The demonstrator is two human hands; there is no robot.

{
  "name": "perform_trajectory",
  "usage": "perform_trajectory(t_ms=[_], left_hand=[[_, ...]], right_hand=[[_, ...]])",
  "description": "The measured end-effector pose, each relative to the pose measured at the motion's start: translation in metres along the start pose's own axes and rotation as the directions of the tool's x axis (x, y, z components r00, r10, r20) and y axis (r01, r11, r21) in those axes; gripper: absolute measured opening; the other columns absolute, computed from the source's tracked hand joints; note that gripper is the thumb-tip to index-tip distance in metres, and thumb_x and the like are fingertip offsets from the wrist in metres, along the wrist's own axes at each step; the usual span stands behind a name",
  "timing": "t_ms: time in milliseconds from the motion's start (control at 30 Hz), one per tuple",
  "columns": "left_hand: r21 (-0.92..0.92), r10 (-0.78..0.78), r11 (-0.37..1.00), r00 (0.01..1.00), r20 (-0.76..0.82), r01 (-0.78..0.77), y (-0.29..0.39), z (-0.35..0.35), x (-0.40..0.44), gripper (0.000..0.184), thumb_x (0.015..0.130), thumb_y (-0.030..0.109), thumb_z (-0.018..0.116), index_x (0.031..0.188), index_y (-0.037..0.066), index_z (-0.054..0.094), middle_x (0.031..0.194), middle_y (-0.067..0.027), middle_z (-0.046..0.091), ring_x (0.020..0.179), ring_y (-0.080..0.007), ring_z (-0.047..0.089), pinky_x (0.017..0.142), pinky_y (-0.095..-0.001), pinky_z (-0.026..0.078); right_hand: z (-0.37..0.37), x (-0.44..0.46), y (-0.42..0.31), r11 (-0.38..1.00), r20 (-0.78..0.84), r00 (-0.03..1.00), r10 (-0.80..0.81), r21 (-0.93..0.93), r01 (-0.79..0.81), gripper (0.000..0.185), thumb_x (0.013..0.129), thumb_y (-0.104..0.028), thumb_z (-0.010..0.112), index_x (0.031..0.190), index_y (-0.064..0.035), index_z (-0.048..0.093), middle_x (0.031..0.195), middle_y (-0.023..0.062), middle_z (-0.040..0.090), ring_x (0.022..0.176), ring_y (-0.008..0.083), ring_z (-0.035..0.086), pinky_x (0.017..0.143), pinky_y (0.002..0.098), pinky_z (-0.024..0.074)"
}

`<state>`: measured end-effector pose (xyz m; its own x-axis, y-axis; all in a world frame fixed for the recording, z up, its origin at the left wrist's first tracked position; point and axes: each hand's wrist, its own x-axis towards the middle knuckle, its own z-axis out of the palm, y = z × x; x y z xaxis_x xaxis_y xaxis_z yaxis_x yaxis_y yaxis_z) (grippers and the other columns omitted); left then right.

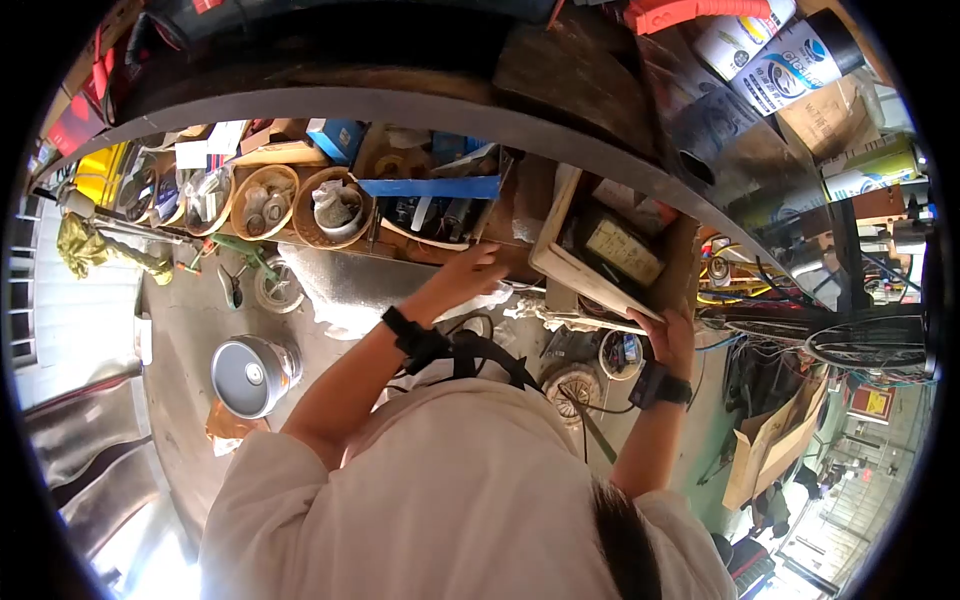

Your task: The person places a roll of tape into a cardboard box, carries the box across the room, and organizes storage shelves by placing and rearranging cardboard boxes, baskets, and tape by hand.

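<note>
Near the shelf's front edge, my left hand has its fingers apart and empty, just below a bin of dark tools with a blue front strip. To the right, my right hand grips the lower front corner of an open cardboard box, which sits tilted. Inside that box lies a dark item with a pale label. Left of the tool bin stand round baskets, one with a plastic bag and another with ring-shaped parts.
A dark curved ledge runs above the bins. Spray cans stand at the upper right. On the floor are a grey round container, a small basket and a cardboard box. Cables hang at the right.
</note>
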<state>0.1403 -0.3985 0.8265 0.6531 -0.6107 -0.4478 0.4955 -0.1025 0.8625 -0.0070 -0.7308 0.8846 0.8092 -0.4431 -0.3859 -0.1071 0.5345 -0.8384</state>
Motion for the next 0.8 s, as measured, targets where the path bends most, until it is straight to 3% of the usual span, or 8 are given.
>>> perform_trajectory(t_ms=[267,300,433,533,567,633,733,800], left_hand=[[-0.146,0.005,0.989,0.99,-0.141,-0.026,-0.054,-0.121,-0.023,0.034,0.086,0.018,0.057,0.115,0.001,0.051,0.085,-0.004,0.058,0.073,-0.0119,0.058,0.065,-0.0237,0.05],[-0.097,-0.002,0.995,0.931,-0.366,-0.036,-0.035,-0.106,-0.04,0.03,0.086,0.017,0.056,0.112,0.002,0.054,0.08,-0.0023,0.057,0.071,-0.0109,0.057,0.063,-0.0228,0.048],[-0.093,-0.025,0.995,0.884,-0.468,-0.021,-0.038,-0.137,-0.046,0.036,0.086,0.016,0.056,0.118,0.002,0.049,0.082,-0.0027,0.058,0.073,-0.0119,0.058,0.063,-0.0241,0.048],[-0.049,0.018,0.998,0.857,-0.515,-0.05,-0.044,-0.169,-0.044,0.041,0.085,0.016,0.057,0.121,0.002,0.045,0.084,-0.0032,0.058,0.077,-0.0134,0.058,0.064,-0.0265,0.048],[-0.051,0.005,0.998,0.852,-0.523,-0.037,-0.044,-0.185,-0.037,0.043,0.085,0.016,0.058,0.123,0.002,0.043,0.085,-0.0038,0.058,0.079,-0.0139,0.057,0.065,-0.0274,0.048],[-0.06,0.003,0.997,0.842,-0.539,-0.041,-0.05,-0.221,-0.028,0.046,0.085,0.017,0.058,0.124,0.002,0.041,0.093,-0.0061,0.057,0.082,-0.0146,0.056,0.066,-0.0299,0.048],[0.014,0.0,1.0,0.843,-0.538,0.009,-0.041,-0.252,0.004,0.047,0.084,0.023,0.059,0.123,0.003,0.042,0.102,-0.0078,0.053,0.091,-0.0202,0.054,0.075,-0.0342,0.047],[0.066,-0.001,0.997,0.847,-0.532,0.042,-0.033,-0.267,0.025,0.048,0.083,0.027,0.06,0.122,0.004,0.042,0.107,-0.0089,0.051,0.098,-0.024,0.053,0.081,-0.0371,0.047]], right_hand=[[-0.06,0.043,0.01,0.99,-0.173,0.977,0.124,-0.051,-0.135,0.033,0.086,-0.009,0.039,0.11,0.0135,0.041,0.112,0.0278,0.05,0.105,0.0409,0.052,0.075,0.0477,0.0571],[-0.025,0.036,-0.004,0.979,-0.319,0.934,0.163,-0.068,-0.194,0.038,0.089,-0.019,0.038,0.11,0.0121,0.042,0.107,0.0274,0.053,0.096,0.0388,0.058,0.067,0.042,0.0596],[-0.038,0.05,-0.008,0.883,-0.355,0.905,0.235,-0.311,-0.351,0.05,0.087,-0.033,0.044,0.115,0.0088,0.043,0.104,0.0239,0.057,0.076,0.0344,0.065,0.064,0.0418,0.0586],[-0.026,0.03,-0.01,0.793,-0.45,0.892,0.049,-0.525,-0.309,0.05,0.087,-0.037,0.044,0.115,0.0039,0.048,0.104,0.022,0.059,0.081,0.0325,0.065,0.064,0.039,0.0562],[-0.028,0.034,-0.01,0.59,-0.445,0.881,-0.159,-0.759,-0.277,0.046,0.087,-0.035,0.046,0.114,0.0018,0.05,0.101,0.0198,0.06,0.082,0.0312,0.064,0.064,0.038,0.0551],[-0.031,0.049,-0.007,0.008,-0.228,0.833,-0.503,-0.966,-0.259,0.037,0.087,-0.029,0.048,0.113,-0.0023,0.053,0.096,0.0156,0.062,0.082,0.0285,0.064,0.066,0.0358,0.0528],[0.049,0.027,-0.024,-0.247,0.265,0.486,-0.833,-0.964,0.102,0.032,0.086,-0.025,0.056,0.108,-0.0024,0.058,0.105,0.0165,0.06,0.094,0.0242,0.061,0.078,0.0325,0.0485],[0.11,0.023,-0.007,0.217,0.154,0.678,-0.719,-0.876,0.43,0.025,0.084,-0.011,0.059,0.107,-0.0022,0.058,0.107,0.0123,0.06,0.095,0.0214,0.059,0.079,0.0298,0.0475]])
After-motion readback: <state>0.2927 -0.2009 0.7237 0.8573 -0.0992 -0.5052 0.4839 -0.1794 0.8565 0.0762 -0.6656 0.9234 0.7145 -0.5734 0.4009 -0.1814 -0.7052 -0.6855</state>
